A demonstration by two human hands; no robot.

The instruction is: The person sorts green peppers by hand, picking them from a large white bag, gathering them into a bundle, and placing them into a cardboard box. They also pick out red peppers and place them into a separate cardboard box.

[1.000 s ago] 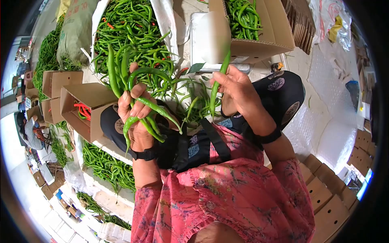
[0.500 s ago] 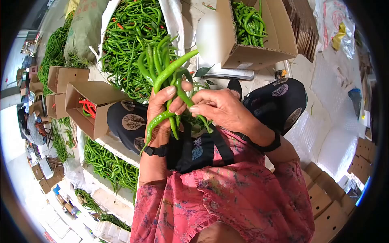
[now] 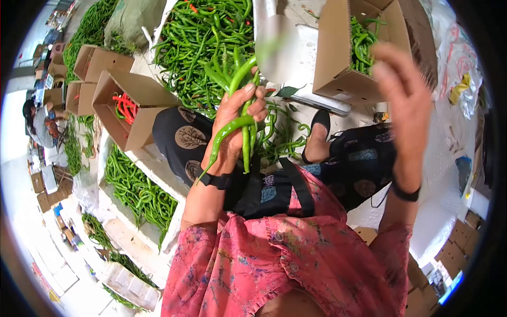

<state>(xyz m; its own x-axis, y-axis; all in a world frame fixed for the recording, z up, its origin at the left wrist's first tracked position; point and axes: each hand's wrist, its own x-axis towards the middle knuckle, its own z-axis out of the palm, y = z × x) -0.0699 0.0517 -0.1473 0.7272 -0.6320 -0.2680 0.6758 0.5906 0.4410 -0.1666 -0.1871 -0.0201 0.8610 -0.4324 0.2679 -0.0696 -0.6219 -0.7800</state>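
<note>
left hand [image 3: 230, 113] grips green chillies [image 3: 232, 127]; right hand [image 3: 411, 100] blurred by part-filled carton [image 3: 330, 61], grip unclear; chilli heap [image 3: 198, 55] large.

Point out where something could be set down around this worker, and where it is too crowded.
Most room appears on the bubble wrap, beyond the right hand. A smaller bare floor strip separates the black shoe from the white platform. Crowded: between the knees, with loose green peppers.
</note>
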